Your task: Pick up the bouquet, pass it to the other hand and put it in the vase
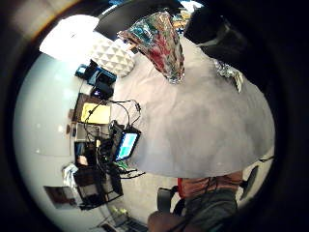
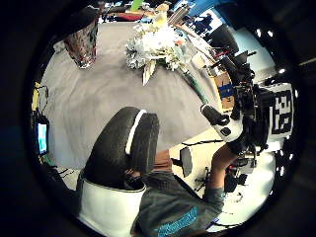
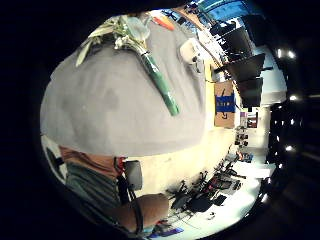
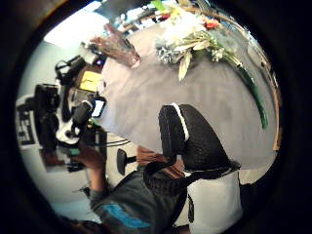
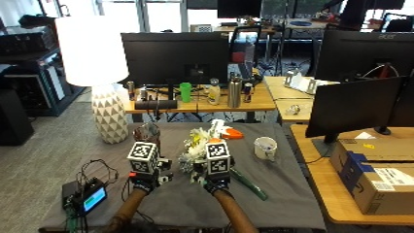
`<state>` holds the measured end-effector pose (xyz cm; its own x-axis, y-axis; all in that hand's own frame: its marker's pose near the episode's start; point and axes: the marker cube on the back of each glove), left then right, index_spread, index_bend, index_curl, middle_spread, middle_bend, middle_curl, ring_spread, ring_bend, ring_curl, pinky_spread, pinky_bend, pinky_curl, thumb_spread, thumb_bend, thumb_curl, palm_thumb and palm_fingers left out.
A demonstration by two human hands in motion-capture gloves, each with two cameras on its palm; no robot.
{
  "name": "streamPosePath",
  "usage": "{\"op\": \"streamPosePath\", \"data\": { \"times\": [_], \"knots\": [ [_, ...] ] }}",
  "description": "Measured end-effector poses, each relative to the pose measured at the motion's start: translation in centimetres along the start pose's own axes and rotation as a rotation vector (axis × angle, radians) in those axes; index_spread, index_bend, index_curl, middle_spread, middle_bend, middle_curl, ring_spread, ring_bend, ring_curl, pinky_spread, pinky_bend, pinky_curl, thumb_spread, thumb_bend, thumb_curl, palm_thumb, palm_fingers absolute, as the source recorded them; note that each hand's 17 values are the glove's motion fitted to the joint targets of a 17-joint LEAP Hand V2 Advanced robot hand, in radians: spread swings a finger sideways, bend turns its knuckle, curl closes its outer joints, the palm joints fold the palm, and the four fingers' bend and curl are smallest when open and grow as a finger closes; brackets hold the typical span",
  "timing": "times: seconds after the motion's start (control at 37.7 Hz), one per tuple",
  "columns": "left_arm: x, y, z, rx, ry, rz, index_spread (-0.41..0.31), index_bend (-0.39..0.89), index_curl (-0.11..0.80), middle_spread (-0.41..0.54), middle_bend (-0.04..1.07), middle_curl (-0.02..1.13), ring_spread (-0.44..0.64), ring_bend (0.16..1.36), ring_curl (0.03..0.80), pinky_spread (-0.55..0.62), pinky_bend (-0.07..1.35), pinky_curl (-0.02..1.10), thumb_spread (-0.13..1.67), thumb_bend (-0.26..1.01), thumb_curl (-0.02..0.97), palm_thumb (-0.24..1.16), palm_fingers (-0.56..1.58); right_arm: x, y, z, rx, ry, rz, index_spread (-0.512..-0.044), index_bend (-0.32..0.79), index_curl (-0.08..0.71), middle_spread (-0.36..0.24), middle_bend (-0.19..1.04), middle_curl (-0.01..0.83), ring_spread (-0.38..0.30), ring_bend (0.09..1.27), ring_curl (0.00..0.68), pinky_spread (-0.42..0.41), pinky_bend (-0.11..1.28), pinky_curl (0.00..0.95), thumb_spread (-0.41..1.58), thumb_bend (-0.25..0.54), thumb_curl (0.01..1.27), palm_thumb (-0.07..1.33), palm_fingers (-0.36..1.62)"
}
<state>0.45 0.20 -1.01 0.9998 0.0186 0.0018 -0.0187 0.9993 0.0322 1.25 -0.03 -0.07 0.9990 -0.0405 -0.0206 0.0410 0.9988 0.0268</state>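
1. The bouquet (image 5: 202, 143) lies flat on the grey tabletop (image 5: 284, 204), near its centre. The white and pale flower heads point toward 11 o'clock and the green wrapped stem (image 5: 249, 185) runs out toward 5 o'clock.
2. The vase (image 5: 147, 133), of mottled, shiny glass, stands upright at 9 o'clock of the flower heads, apart from them.
3. The right hand (image 5: 218, 185) hovers over the bouquet's middle, where flowers meet stem. Its thumb-side palm view shows the fingers (image 4: 195, 141) curled with nothing between them, and the bouquet lying beyond them on the cloth.
4. The left hand (image 5: 146, 182) hangs at 9 o'clock of the right hand, at 6 o'clock of the vase. Its fingers (image 2: 126, 145) are curled too and hold nothing.
5. A white mug (image 5: 265, 147) stands at 3 o'clock of the bouquet, well apart.
6. A small device with a lit blue screen (image 5: 91, 196) sits at the tabletop's 9 o'clock edge.
7. A white lamp (image 5: 94, 58) stands on the floor at 10 o'clock, off the tabletop.
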Motion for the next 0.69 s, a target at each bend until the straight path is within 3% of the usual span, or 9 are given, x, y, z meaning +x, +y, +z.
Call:
{"op": "streamPosePath", "data": {
  "times": [0.37, 0.69],
  "knots": [
    [0.3, 0.0, 0.0, 0.018, 0.022, -0.006, -0.091, 0.14, 0.29, 0.06, 0.18, 0.32, 0.21, 0.52, 0.282, 0.38, 0.3, 0.32, 1.08, -0.02, 0.247, 0.17, 0.44, 7.5, 0.1, 0.7, 0.028, -0.005, 0.089, -0.359, 0.12, 0.219, 0.087, 0.2, 0.296, 0.186, 0.26, 0.216, 0.29, 0.55, 0.345, 1.23, 0.061, 0.26, 0.49, 0.06],
    [0.6, -0.5, 0.7, 0.049, 0.007, -0.004, -0.08, 0.13, 0.289, 0.067, 0.18, 0.33, 0.21, 0.53, 0.291, 0.37, 0.32, 0.35, 1.08, -0.02, 0.259, 0.16, 0.42, 16.1, -3.2, 6.3, 0.035, -0.052, 0.203, -0.36, 0.09, 0.2, 0.094, 0.19, 0.311, 0.194, 0.28, 0.235, 0.295, 0.62, 0.371, 1.2, 0.013, 0.29, 0.54, -0.02]
  ]
}}
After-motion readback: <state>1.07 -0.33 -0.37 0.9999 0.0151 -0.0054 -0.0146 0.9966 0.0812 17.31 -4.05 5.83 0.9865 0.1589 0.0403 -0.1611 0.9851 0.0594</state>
